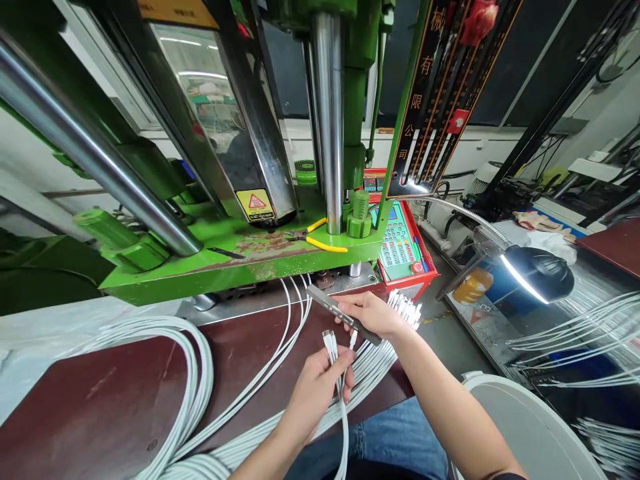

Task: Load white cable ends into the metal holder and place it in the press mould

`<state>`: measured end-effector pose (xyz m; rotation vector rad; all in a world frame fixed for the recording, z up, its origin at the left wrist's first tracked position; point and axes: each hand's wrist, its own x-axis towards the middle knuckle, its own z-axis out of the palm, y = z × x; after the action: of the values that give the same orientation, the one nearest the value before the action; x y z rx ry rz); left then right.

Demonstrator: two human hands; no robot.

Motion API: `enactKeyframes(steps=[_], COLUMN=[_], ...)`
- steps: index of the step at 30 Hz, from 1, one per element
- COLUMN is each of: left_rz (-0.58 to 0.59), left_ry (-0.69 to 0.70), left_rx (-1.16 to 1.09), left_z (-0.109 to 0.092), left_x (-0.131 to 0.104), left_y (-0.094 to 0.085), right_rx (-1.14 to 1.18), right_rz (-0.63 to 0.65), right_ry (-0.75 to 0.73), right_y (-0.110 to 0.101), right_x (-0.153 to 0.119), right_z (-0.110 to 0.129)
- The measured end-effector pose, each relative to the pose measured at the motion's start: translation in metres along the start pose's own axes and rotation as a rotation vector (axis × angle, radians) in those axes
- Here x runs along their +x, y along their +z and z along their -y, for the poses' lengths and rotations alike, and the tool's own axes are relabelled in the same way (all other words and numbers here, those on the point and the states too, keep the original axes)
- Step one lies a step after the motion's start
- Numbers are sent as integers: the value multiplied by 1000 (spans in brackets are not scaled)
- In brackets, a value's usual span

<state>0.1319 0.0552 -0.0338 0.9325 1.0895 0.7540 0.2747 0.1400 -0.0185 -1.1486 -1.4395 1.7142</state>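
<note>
black sign board [440,87]: 械, 有, 限, 公, 司 | yellow label [255,204]: red warning triangle, text unreadable

Cables [190,373] on table [100,407] — press [240,247] behind

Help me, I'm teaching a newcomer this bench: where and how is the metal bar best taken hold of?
Probably at its near end, where the right hand holds it. The metal bar is long, thin and flat, slanting up-left toward the green machine, so fingers close best across its narrow width, coming from the right. The left hand, pinching white cables, sits just below.
</note>
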Motion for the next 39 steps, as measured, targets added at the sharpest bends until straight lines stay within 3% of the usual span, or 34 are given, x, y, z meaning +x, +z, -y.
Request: enactKeyframes(steps=[9, 19, 23, 27, 39], left_rz=[-24, -72, -38, -83, -124], left_ry=[-10, -37, -43, -73, -24], left_rx=[90, 9, -123, -277, 19], left_z=[1, 0, -2, -2, 2], left_x=[7, 12, 10, 5, 6], left_y=[4, 8, 9, 7, 2], right_rx=[18, -19, -75, -49, -91], right_rz=[30, 30, 63, 56, 85], right_ry=[-6, -88, -118, -98, -46], right_y=[-8, -3, -7, -10, -9], right_x=[-6, -4, -4, -6, -9], right_z=[-9, -9, -11, -8, -2])
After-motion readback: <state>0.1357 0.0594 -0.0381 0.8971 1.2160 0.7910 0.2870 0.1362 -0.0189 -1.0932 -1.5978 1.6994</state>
